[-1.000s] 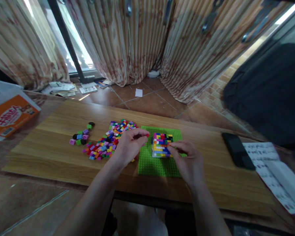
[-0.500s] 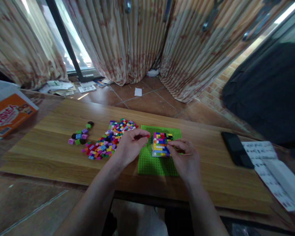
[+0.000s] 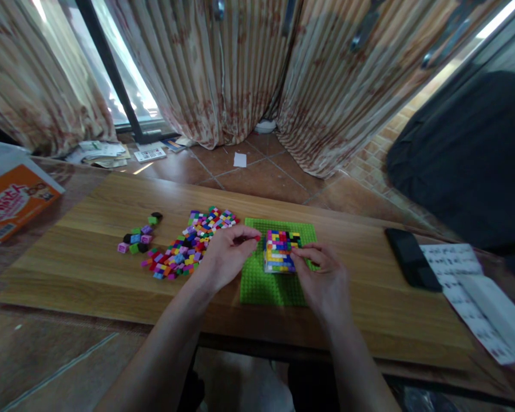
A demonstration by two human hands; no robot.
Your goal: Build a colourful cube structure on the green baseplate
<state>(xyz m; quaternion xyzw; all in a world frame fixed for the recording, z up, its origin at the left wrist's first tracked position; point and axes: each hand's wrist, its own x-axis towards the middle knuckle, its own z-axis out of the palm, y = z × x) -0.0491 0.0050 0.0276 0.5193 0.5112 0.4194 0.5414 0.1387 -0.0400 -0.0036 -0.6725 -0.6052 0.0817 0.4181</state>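
A small red brick (image 3: 257,238) is pinched between the thumb and forefinger of my left hand (image 3: 229,252), just left of a block build. That build (image 3: 278,258), a low multicoloured stack of small bricks, sits on a green studded baseplate (image 3: 274,293). At its right side, the thumb and forefinger of my right hand (image 3: 324,274) are pressed together and touch it. Whatever lies between those fingertips is too small to make out. Beyond my left hand spreads a pile of loose coloured bricks (image 3: 193,237), partly hidden by that hand.
Several larger bricks (image 3: 135,238) lie left of the pile on the wooden table (image 3: 81,269). A black phone (image 3: 412,260) and printed paper sheets (image 3: 463,280) are at the right end. An orange and white box (image 3: 17,200) stands at the left, and curtains (image 3: 206,74) hang behind.
The view has shifted very slightly. Both hands stay in nearly the same place, the left with the red brick and the right at the build's side.
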